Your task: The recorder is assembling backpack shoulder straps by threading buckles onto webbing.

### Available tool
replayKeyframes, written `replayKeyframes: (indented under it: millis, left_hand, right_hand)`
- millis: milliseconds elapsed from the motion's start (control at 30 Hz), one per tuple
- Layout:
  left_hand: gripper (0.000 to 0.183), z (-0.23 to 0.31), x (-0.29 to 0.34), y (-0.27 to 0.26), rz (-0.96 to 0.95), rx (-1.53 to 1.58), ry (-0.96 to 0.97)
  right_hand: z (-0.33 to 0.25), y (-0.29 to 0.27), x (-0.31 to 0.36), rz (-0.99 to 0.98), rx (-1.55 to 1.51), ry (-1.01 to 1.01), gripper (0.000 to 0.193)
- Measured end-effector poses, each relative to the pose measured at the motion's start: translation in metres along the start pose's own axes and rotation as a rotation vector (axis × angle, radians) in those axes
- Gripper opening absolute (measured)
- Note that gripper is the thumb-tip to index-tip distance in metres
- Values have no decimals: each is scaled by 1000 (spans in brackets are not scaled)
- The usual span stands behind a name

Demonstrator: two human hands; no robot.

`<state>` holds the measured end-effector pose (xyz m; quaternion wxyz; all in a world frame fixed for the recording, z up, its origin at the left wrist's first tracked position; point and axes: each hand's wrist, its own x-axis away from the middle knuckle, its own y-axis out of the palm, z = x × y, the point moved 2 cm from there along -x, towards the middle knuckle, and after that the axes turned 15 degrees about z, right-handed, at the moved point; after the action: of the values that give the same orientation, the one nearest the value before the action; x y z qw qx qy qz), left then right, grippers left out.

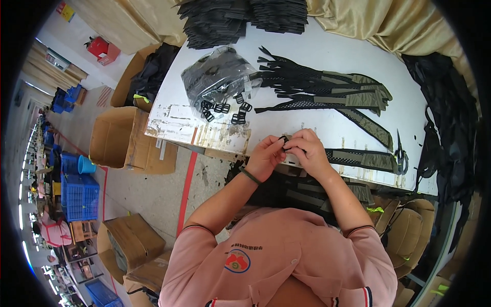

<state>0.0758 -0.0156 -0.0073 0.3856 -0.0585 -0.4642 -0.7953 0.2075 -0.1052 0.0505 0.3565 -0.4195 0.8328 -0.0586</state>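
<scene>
Both my hands meet at the near edge of the white table, fingers pinched together. My left hand [266,157] grips a small black piece [283,139] that looks like a plastic slide buckle. Against it, my right hand [312,153] pinches what appears to be a black strap end, mostly covered by the fingers. From beside my right wrist, a black mesh and olive strap panel [365,159] stretches right along the table. Beyond my hands lie loose black slide buckles [239,116], next to a clear plastic bag [215,77]. A pile of similar strap panels [327,92] fans out to the right of the bag.
Scissors [402,159] lie near the table's right end. Tall stacks of black pieces [215,23] stand at the back. Black fabric [445,123] hangs at the right. Cardboard boxes [115,138] flank the table's left side, with blue crates [79,197] farther off.
</scene>
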Motion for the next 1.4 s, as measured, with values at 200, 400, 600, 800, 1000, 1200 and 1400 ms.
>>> replayKeyframes:
  millis: [200, 400, 600, 800, 1000, 1200, 1400]
  left_hand:
    - [7, 5, 1, 15, 83, -256, 224]
    - [5, 6, 3, 18, 116, -385, 365]
    - [9, 7, 11, 17, -11, -560, 564]
    - [20, -1, 10, 17, -124, -565, 634]
    - [27, 10, 12, 14, -167, -710, 803]
    - [18, 18, 23, 31, -243, -974, 886]
    - [15, 17, 25, 28, -232, -1008, 927]
  right_hand:
    - [-9, -5, 1, -6, -327, 290, 12]
    - [9, 2, 8, -52, -539, 738, 21]
    - [17, 5, 14, -19, -590, 860, 23]
    - [9, 5, 18, 118, -791, 956, 21]
    - [-2, -6, 5, 107, -850, 1076, 12]
    - [3, -16, -2, -119, -259, 612, 16]
    - [-5, -21, -4, -188, -112, 457, 10]
